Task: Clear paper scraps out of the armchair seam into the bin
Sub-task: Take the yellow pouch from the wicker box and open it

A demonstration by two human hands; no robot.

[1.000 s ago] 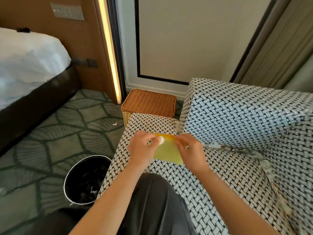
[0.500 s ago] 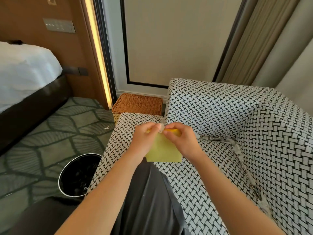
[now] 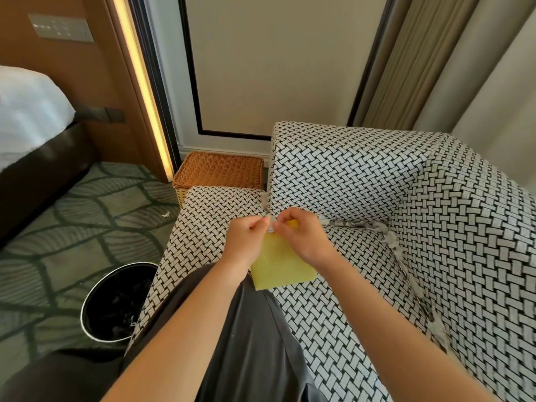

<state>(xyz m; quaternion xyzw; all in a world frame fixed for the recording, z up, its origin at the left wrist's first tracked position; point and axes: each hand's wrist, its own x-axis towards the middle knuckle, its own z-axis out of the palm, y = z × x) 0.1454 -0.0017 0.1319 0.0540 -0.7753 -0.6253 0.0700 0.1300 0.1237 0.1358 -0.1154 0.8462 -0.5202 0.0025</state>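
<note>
Head view: my left hand (image 3: 246,243) and right hand (image 3: 306,240) pinch one scrap (image 3: 270,226) above the armchair seat (image 3: 333,314), whose seam (image 3: 356,224) looks largely uncleared.

Green leaf-patterned carpet (image 3: 72,227) covers the floor. At left a white-sheeted bed (image 3: 26,111) on a dark frame meets a wood-panelled wall (image 3: 95,68) edged by a glowing light strip (image 3: 142,91). A wicker basket (image 3: 220,169) stands below the cream wall (image 3: 275,62); beige curtains (image 3: 420,68) hang right
</note>
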